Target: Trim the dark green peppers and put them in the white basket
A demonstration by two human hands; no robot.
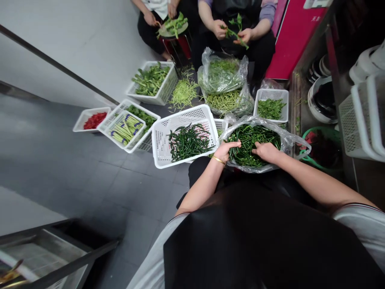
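Observation:
Long thin green chili peppers [249, 134] fill a clear plastic bag [293, 138] in front of my lap. At the bag's left side my left hand [225, 152], with a gold bracelet at the wrist, is closed on some green chili peppers; the thumb lies on top and the other fingers are partly hidden. My right hand [267, 152] reaches over the right rim, fingers pinched among the peppers, their tips partly covered. Beside my left hand stands a white perforated basket [161, 140] with a heap of dark green chili peppers [189, 142].
Further left are a white basket [105, 126] holding a smaller basket of bundled green stalks [128, 129], and red peppers [94, 119] in a tray. Ahead lie bagged greens [222, 76]. Two people trim vegetables. A green basin [308, 158] and metal shelf [349, 164] stand right.

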